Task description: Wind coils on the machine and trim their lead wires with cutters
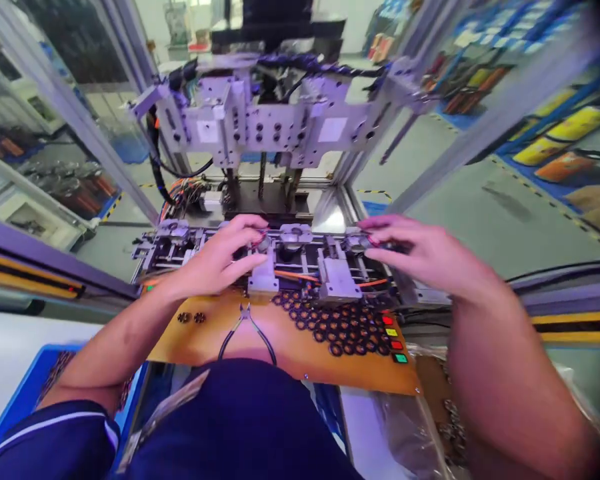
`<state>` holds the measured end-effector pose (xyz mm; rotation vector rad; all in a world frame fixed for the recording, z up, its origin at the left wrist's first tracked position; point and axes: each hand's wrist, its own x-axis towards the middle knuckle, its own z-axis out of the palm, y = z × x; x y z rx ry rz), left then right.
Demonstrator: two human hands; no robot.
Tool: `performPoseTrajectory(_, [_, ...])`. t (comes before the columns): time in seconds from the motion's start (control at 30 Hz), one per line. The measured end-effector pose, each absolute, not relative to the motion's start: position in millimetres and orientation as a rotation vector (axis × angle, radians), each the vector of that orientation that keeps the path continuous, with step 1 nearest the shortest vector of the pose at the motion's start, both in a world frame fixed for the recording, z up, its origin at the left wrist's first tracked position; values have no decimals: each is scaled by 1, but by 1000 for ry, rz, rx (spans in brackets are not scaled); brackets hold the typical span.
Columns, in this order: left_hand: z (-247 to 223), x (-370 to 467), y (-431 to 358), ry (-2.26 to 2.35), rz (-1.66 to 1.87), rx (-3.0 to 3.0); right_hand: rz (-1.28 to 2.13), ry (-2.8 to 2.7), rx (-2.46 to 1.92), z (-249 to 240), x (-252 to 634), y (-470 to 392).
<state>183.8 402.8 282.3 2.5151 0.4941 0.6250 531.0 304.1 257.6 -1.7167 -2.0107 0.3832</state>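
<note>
My left hand (pixel 227 257) reaches over the fixture rail of the machine, its thumb and fingers curved round a small round metal part (pixel 263 242) with a bit of red on it. On the other side, my right hand (pixel 413 248) has its thumb and fingers about a similar round part (pixel 371 241), mostly hidden by the fingers, at the right-hand metal seat (pixel 355 240). Between both hands sits a round metal holder (pixel 296 235) on the rail. Two metal blocks, a left one (pixel 264 275) and a right one (pixel 341 280), stand in front.
On the orange-brown panel (pixel 290 353) lie many dark rings (pixel 350 330), nippers (pixel 245 313) and two small round pieces (pixel 191 318). Coloured buttons (pixel 395 340) line its right edge. A metal head plate (pixel 270 127) hangs above the rail. A blue bin (pixel 25 393) is at left.
</note>
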Motion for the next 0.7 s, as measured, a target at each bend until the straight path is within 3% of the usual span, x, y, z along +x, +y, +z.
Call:
performPoseTrajectory(0.13, [231,67,336,986,754,2309,418,-1988,-1312,220,430,251])
performPoseTrajectory(0.2, [189,27,311,1226,589,2325,478,-2034,-1231,183,370,242])
performPoseTrajectory(0.4, [101,-3,293,1357,415,2366,521,-2223,-1082,89,230,277])
performPoseTrajectory(0.53, [89,4,291,1482,542,2381,398,-2191,-1167,78,214,277])
performPoseTrajectory(0.7, [76,17,297,1405,638,2459,223,-2046,-1336,89,263,227])
